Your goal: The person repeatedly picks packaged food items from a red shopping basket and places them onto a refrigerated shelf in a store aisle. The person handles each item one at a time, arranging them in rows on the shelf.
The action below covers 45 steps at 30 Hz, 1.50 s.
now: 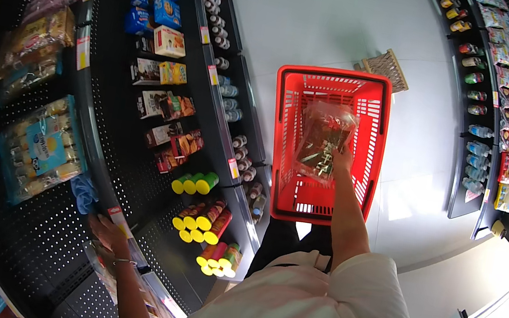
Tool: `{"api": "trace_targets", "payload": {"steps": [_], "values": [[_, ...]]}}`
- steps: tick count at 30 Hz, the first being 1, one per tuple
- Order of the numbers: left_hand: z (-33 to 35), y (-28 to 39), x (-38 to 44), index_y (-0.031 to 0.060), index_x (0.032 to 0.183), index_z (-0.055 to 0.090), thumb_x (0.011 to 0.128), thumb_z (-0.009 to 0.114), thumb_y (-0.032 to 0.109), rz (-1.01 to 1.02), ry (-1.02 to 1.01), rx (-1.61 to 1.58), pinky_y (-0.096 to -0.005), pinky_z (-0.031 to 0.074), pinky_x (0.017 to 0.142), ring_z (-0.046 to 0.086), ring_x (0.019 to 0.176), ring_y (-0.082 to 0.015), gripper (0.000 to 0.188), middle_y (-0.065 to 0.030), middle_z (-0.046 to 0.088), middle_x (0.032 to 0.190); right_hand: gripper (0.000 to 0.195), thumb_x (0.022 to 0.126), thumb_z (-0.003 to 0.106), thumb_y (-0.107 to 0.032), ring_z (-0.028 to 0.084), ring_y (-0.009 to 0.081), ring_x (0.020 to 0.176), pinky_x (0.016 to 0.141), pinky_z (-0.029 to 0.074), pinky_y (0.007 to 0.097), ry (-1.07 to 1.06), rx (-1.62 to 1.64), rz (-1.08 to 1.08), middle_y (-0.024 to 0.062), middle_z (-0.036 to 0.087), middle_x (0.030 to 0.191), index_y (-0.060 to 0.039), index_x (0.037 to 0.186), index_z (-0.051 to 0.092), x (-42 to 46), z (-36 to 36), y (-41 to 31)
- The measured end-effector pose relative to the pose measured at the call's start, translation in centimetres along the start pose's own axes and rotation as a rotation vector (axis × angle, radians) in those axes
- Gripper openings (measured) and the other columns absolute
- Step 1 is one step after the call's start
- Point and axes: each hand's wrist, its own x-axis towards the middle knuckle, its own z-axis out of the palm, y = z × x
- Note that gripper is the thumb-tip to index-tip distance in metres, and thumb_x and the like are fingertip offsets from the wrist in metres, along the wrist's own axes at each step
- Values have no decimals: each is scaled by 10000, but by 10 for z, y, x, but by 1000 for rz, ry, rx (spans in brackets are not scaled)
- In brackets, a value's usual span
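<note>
In front of me is a red plastic shopping basket [337,75] with slotted walls and dark handles folded along its rim. My right hand [343,159] reaches into it and grips the right side of a clear plastic package [325,140] with brown and green contents. On the left, my left hand [108,235] rests at the front edge of a black perforated shelf [59,228]. A crumpled blue cloth [84,193] lies just beyond its fingers, and clear-wrapped packages [101,259] sit beside and partly under the hand. The left fingers are too blurred to tell what they hold.
Left shelves hold a large bag of wrapped snacks [43,150], boxed biscuits [169,41], yellow-lidded canisters [201,220] and bottles [230,91]. A woven basket [387,70] stands on the floor beyond the red one. Stocked shelving [466,192] lines the right side.
</note>
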Motion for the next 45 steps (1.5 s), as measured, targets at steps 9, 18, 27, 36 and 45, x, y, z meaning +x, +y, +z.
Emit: {"api": "trace_targets", "payload": {"steps": [9,18,27,36,45], "values": [[6,17,-5,-56,1268,457,977,404,298,-47,67,63,-482,373,985,475,1153,-422,461,-254,491,1282,272,817,675,-159,610,156,759,709,488,342,-97,332,23,70,688,867,-33,1057,675,-37,-14,27],[-12,38,-3,-13,1304,437,946,442,339,-129,113,86,-494,345,1021,410,1255,-391,502,-229,437,1359,257,820,624,-19,624,189,726,664,512,339,-184,222,28,83,668,878,6,1076,627,-101,-5,18],[-14,43,-10,-3,1315,425,905,501,361,-214,125,-7,-494,299,1055,375,1291,-371,554,-230,409,1385,306,814,569,21,623,220,814,685,526,368,-232,333,-79,101,646,934,10,1119,586,-144,-32,-69],[-14,39,-14,-17,1307,431,896,531,393,-234,169,-124,-535,251,1082,348,1312,-397,589,-240,399,1396,194,937,516,-153,632,268,852,822,519,416,-628,603,175,122,655,978,-23,1064,581,-175,0,-126],[-117,89,-68,-1,1218,510,847,642,219,112,114,-888,-442,400,956,498,1140,-383,452,-213,536,1211,317,923,535,-95,617,224,968,889,492,377,-1028,363,-164,104,642,1093,0,1225,524,-298,25,-242]]}}
